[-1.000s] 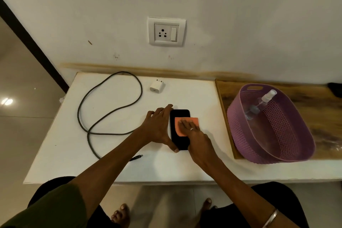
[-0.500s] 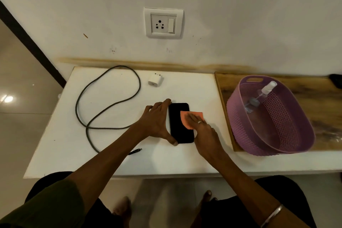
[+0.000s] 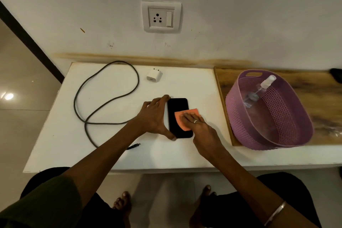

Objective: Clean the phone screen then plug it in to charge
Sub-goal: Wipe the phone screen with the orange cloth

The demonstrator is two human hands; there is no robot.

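Note:
A black phone (image 3: 178, 107) lies face up on the white table (image 3: 185, 83). My left hand (image 3: 155, 116) clamps its left edge, thumb at the near corner and fingers at the far corner. My right hand (image 3: 199, 127) presses an orange cloth (image 3: 185, 116) flat on the screen's right half. A dark charging cable (image 3: 103, 105) loops over the left of the table, its plug tip (image 3: 136, 145) near my left forearm. A white charger adapter (image 3: 153, 75) rests near the wall, below the wall socket (image 3: 161, 17).
A purple plastic basket (image 3: 240, 116) stands on a wooden board (image 3: 318, 102) at the right, with a clear spray bottle (image 3: 262, 87) lying inside. A dark object (image 3: 336, 76) peeks in at the far right edge. My bare feet show on the tiled floor below the table.
The orange cloth under my right hand slid from the screen's left-middle toward its right side, then back a little. My left hand kept its hold on the phone.

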